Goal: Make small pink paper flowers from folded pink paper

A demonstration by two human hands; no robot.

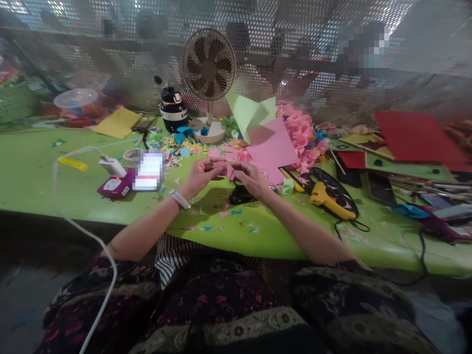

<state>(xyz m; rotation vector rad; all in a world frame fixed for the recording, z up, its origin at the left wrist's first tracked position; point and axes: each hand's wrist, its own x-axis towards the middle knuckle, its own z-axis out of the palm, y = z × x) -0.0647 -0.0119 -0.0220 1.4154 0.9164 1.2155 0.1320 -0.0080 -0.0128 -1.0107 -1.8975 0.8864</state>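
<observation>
Over the green table (75, 191), held a small pink paper piece (230, 172) at twelve o'clock, pinched between left hand (202, 174) and right hand (253, 179); seemed to be shaping it, likely needing a steady pinch next, with a yellow glue gun (332, 202) at two o'clock.

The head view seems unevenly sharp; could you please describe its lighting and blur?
In the head view, the phone screen glows pale; soft shadow lies on the green table below the left hand; the large red sheet looks blurred, the fan sharper.
</observation>
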